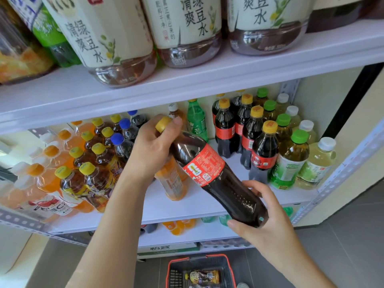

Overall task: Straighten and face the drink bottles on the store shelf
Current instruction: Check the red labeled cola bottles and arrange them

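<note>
A dark cola bottle with a red label and yellow cap is held tilted in front of the middle shelf, cap up to the left. My left hand grips its neck just below the cap. My right hand cups its base from below. Behind it an orange drink bottle stands on the shelf. Upright cola bottles with yellow caps stand in rows to the right, beside green-capped tea bottles.
Orange drinks, brown tea and blue-capped bottles crowd the shelf's left part. Large cream-labelled bottles stand on the upper shelf. A red shopping basket with bottles sits on the floor below. A wall closes the right side.
</note>
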{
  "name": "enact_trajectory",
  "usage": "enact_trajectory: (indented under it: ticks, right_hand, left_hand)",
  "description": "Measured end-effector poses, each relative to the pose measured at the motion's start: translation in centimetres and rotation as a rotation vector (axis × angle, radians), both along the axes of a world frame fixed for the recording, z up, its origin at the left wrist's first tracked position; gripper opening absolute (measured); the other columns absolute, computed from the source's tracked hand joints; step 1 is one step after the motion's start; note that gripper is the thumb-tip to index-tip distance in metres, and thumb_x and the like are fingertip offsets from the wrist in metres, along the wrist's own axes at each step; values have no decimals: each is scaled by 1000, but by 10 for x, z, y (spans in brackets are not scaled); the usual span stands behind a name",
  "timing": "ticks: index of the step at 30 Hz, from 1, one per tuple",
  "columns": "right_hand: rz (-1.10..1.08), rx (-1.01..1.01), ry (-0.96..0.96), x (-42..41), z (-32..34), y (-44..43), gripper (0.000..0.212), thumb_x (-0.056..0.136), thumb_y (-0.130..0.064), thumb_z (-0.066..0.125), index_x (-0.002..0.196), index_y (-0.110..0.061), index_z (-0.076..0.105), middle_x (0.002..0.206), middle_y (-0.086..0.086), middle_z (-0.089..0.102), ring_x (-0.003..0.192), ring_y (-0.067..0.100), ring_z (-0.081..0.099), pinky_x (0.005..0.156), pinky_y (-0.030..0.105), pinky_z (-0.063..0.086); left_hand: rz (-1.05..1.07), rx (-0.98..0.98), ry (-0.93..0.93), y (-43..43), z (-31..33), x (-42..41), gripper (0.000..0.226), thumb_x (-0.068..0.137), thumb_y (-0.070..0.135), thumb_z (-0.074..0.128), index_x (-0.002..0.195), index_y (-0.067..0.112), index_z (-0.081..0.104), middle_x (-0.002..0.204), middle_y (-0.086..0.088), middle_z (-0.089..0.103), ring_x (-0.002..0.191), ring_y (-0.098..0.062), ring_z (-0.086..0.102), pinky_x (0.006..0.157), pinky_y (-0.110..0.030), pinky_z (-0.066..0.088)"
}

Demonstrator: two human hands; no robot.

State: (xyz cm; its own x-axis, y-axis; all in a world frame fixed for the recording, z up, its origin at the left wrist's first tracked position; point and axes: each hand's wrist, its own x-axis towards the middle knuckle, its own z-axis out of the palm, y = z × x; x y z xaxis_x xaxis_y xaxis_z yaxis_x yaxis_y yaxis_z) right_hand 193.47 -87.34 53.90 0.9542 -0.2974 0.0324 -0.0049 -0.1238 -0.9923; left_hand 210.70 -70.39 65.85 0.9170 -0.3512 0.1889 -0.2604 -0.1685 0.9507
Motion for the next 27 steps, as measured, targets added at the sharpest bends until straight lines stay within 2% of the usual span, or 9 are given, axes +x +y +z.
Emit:
enact_trajectory:
  ticks: [2, 4, 7, 10, 12, 16, 18, 22, 27]
  right_hand:
    - [25, 78, 40, 3, -6, -5, 76, 57, -28, 85, 124, -42, 53, 115, -9, 63, 99, 12, 68, 85, 34, 54]
    - [36, 147, 68, 6, -11, -9, 69, 60, -21, 84, 118, -46, 57, 112, -12, 68, 101, 11, 68, 85, 32, 53]
    - [61, -86, 137, 8, -17, -15, 69, 72, -21, 83, 123, -54, 50, 115, -21, 64, 107, 5, 63, 87, 28, 54]
    - [69, -647, 126, 12, -11, -19, 59, 84, -45, 69, 136, -39, 42, 120, -18, 59, 108, 8, 55, 84, 25, 47]
    - [-30, -831, 53, 15, -1, -25, 52, 87, -38, 66, 135, -24, 50, 119, -6, 61, 106, 19, 57, 82, 29, 47]
    - [-175, -935, -72, 26, 20, -46, 42, 84, -16, 68, 124, -10, 58, 112, 6, 62, 99, 28, 59, 79, 38, 51]
    - [-220, -955, -133, 33, 28, -55, 40, 82, -10, 68, 121, -7, 59, 111, 8, 61, 98, 29, 57, 78, 36, 49]
    - [-275, -1028, -203, 52, 40, -64, 40, 80, -5, 68, 119, -6, 60, 112, 12, 60, 99, 32, 55, 84, 37, 44]
    - [-325, -1140, -202, 81, 51, -72, 45, 79, -6, 65, 124, -6, 58, 123, 18, 56, 115, 38, 49, 92, 49, 45]
  left_hand:
    - [-133, 36, 34, 3, 6, 4, 23, 89, 42, 66, 77, 25, 59, 61, -9, 54, 49, -21, 44, 44, -26, 39]
    - [-306, 56, 51, 5, 11, 6, 23, 84, 39, 68, 85, 17, 62, 63, -14, 49, 51, -21, 43, 46, -26, 40]
    - [-394, 152, -89, 4, 13, 0, 28, 86, 30, 73, 96, 7, 61, 67, -6, 54, 53, -16, 51, 46, -26, 46]
    - [-314, 243, -231, -2, 8, -7, 32, 84, 36, 69, 100, 10, 61, 77, -10, 60, 57, -18, 62, 51, -33, 57]
    - [-234, 366, -350, -6, 3, -4, 33, 85, 40, 68, 103, 13, 61, 79, -5, 63, 64, -23, 66, 59, -42, 58]
    - [-81, 645, -633, -17, -15, 19, 32, 89, 35, 70, 112, 16, 61, 90, 1, 65, 75, -19, 61, 65, -31, 44]
    - [2, 719, -645, -24, -23, 36, 33, 90, 33, 69, 115, 14, 60, 90, -1, 63, 77, -23, 59, 63, -30, 34]
    - [97, 885, -630, -36, -34, 78, 34, 91, 34, 66, 112, 9, 58, 94, -14, 68, 87, -37, 63, 69, -38, 47]
    - [118, 1106, -618, -54, -51, 115, 40, 94, 43, 60, 108, 6, 52, 95, -18, 67, 90, -40, 63, 66, -39, 41]
